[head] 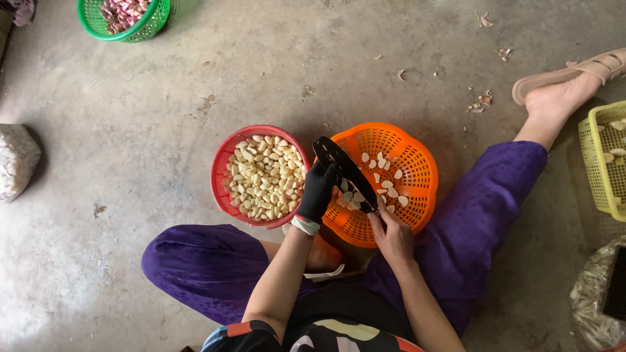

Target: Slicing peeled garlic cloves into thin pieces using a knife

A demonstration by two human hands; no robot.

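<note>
A person sits on the concrete floor (pixel 163 98) with legs in purple trousers (pixel 195 267) spread to either side of two round baskets. The left hand (pixel 318 189), in a black glove, is closed around the upper part of a long black slicer (pixel 345 173) that lies slanted over the left rim of the orange basket (pixel 417 163). The bare right hand (pixel 390 233) rests at the lower end of the same slicer, fingers curled narrowly against it; whether it pinches a clove there cannot be told. Pale garlic slices (pixel 388 184) lie scattered on the orange basket's bottom, just to the right of the slicer and above the right hand. Touching that basket on its left stands a red basket (pixel 222 182) filled with peeled garlic cloves (pixel 264 176), just beside the gloved hand. Well apart, at the floor's upper left edge, sits a green basket (pixel 153 23) with purplish unpeeled garlic. A yellow crate (pixel 596 163) stands at the right edge, near a sandalled foot (pixel 561 88).
</note>
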